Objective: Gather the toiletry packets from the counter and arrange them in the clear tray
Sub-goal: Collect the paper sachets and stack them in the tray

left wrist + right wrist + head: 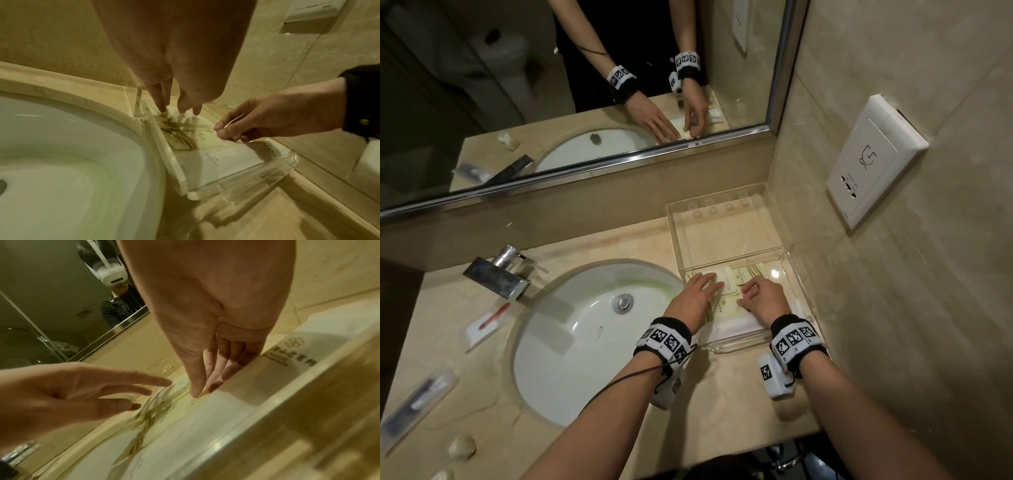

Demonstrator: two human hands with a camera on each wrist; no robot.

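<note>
A clear tray [736,343] stands right of the sink with its lid [726,229] tipped up against the back wall. Several flat packets lie inside: cream ones with brown stripes [722,306] [180,139] and a white one [736,325] [216,164] at the front. My left hand [705,286] [176,107] reaches in from the left, its straight fingers touching the striped packets. Beside it, my right hand [751,294] [200,391] pinches the edge of a cream packet between thumb and forefinger, low in the tray. Each hand also shows in the other wrist view: right hand [220,129], left hand [148,394].
A white sink [585,329] with a chrome faucet [500,274] fills the counter's middle. On the left counter lie a red-handled item in a packet [489,322], a dark wrapped item [417,401] and small white pieces [462,445]. A wall socket [873,161] sits close on the right.
</note>
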